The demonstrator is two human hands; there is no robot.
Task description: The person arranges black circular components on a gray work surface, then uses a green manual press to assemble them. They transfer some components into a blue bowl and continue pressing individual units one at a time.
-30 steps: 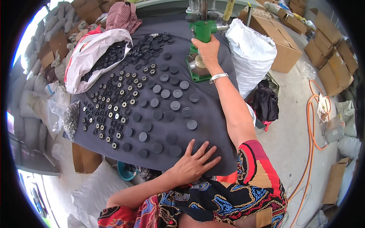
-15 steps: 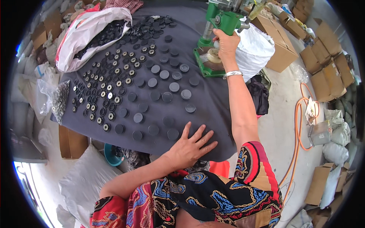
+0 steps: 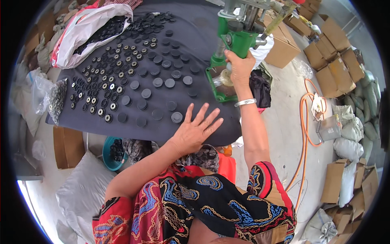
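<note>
My left hand (image 3: 195,129) lies flat, fingers spread, on the dark cloth-covered table (image 3: 203,36) near its front edge, just right of a black round cap (image 3: 176,117). My right hand (image 3: 240,67) reaches up to the green hand press (image 3: 235,38) at the table's right edge, fingers curled about its lower part above the green base (image 3: 215,83); what it grips is hidden. A silver bangle (image 3: 245,102) circles that wrist. Rows of black round caps (image 3: 162,77) and ring-shaped pieces (image 3: 101,93) cover the table's left and middle.
A white sack of black parts (image 3: 87,26) lies at the table's far left, a clear bag of small parts (image 3: 57,99) at its left edge. A teal bowl (image 3: 111,152) sits below. Cardboard boxes (image 3: 333,61), an orange hose (image 3: 302,134) and filled sacks (image 3: 85,191) ring the floor.
The view has swung nearer and to the right. My left hand slid right along the table's front edge. My right hand stays at the green press.
</note>
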